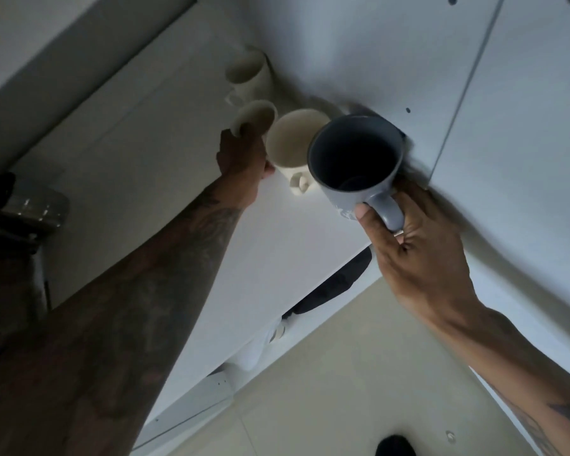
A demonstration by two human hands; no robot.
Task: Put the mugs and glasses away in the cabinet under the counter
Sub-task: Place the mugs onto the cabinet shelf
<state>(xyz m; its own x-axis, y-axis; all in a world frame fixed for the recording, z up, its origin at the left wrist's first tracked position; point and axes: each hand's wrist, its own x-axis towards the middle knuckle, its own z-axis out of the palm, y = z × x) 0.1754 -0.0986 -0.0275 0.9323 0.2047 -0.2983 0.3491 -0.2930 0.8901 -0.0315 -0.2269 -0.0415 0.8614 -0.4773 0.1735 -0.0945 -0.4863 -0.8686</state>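
A grey mug (356,166) is gripped by its handle in the closed fingers of the right hand (418,255), above the cabinet shelf (297,232). A cream mug (255,118) is clasped by the left hand (241,159), beside two other cream mugs (292,143) standing on the shelf.

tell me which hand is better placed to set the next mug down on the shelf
Right, probably. The right hand holds the grey mug by its handle just over the shelf, while the left hand is on a cream mug already there.
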